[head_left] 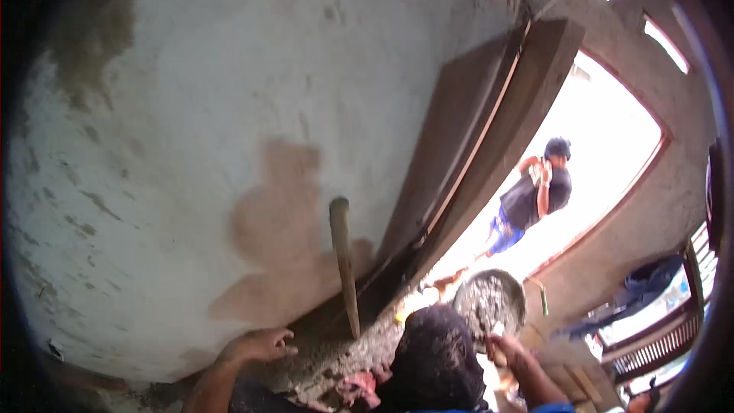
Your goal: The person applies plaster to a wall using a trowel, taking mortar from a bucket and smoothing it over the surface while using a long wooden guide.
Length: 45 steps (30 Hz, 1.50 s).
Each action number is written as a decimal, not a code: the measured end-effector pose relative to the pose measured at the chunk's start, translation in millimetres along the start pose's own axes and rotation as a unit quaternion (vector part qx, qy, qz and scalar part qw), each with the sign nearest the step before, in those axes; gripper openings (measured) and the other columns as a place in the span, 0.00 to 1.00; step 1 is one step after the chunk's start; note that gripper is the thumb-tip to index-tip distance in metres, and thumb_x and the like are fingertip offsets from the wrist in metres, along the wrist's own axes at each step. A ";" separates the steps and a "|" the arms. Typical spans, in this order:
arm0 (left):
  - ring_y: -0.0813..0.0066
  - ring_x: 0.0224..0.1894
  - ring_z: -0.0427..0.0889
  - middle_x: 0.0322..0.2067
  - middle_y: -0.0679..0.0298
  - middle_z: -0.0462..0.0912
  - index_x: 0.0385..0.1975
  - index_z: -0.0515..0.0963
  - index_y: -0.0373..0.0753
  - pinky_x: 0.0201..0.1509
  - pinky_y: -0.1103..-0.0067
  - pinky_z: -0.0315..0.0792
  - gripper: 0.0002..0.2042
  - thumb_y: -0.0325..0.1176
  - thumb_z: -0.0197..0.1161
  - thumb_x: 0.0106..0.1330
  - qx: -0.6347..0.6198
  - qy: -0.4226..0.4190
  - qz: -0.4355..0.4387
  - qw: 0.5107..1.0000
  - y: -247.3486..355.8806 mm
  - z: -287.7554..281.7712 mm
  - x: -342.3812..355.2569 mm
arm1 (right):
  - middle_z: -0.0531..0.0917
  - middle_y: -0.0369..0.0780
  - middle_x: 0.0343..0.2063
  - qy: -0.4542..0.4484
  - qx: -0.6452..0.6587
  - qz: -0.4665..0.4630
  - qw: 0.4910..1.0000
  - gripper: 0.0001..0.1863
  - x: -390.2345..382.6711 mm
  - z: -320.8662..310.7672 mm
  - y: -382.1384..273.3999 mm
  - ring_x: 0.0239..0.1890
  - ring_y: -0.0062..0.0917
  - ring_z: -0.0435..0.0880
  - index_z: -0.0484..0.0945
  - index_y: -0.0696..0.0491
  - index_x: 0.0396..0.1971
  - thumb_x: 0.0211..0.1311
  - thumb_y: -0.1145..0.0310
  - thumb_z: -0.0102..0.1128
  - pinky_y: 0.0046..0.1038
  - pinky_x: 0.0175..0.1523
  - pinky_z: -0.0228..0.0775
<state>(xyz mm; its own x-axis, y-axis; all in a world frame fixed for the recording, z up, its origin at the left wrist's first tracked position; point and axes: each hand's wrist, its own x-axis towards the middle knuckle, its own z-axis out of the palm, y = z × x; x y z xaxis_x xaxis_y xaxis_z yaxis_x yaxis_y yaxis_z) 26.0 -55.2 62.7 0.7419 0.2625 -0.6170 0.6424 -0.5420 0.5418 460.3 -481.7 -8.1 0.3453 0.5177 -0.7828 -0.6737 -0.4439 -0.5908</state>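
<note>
Left hand (256, 346) fingers spread loose on wall (153, 145), beside leaning stick (343, 264); right hand's (511, 352) grip unclear.

Both hands low and apart.
Left hand (256, 346) spread flat, fingers extended; right hand (508, 352) curled, wrist bent.

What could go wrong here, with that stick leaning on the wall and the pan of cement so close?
The wooden handle only leans on the plastered wall; the left hand beside its foot might knock it over. The mortar pan by the right hand looks tilted and could spill.
</note>
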 end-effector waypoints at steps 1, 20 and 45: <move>0.64 0.46 0.73 0.41 0.52 0.75 0.52 0.64 0.34 0.49 0.73 0.66 0.34 0.58 0.53 0.55 -0.029 -0.010 -0.022 0.999 -0.8 1.4 -3.4 | 0.68 0.35 0.10 -0.023 -0.005 -0.043 0.999 0.14 -1.1 -7.8 11.3 0.13 0.23 0.68 0.68 0.50 0.18 0.60 0.63 0.39 0.24 0.19 0.64; 0.69 0.39 0.77 0.38 0.55 0.77 0.51 0.65 0.33 0.46 0.77 0.68 0.25 0.43 0.58 0.57 -0.081 0.001 -0.058 0.995 43.4 -5.5 -7.7 | 0.69 0.29 0.17 0.070 0.232 -0.130 0.961 0.07 -53.8 70.9 13.4 0.13 0.14 0.66 0.68 0.47 0.30 0.57 0.60 0.51 0.18 0.16 0.62; 0.68 0.42 0.76 0.40 0.53 0.76 0.50 0.65 0.32 0.46 0.76 0.68 0.26 0.44 0.59 0.57 -0.103 0.001 -0.080 0.991 44.5 -1.3 -6.2 | 0.69 0.32 0.18 -0.084 0.403 -0.133 0.902 0.14 -41.3 74.1 -6.5 0.15 0.15 0.64 0.65 0.50 0.43 0.56 0.66 0.45 0.19 0.17 0.60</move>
<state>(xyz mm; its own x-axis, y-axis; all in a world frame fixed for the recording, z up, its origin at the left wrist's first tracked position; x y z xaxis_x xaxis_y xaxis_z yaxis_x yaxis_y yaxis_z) 50.2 -79.9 91.4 0.6274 0.3336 -0.7036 0.7774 -0.3193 0.5419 402.0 -445.9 42.5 0.5065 0.6607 -0.5540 -0.8610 0.3528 -0.3665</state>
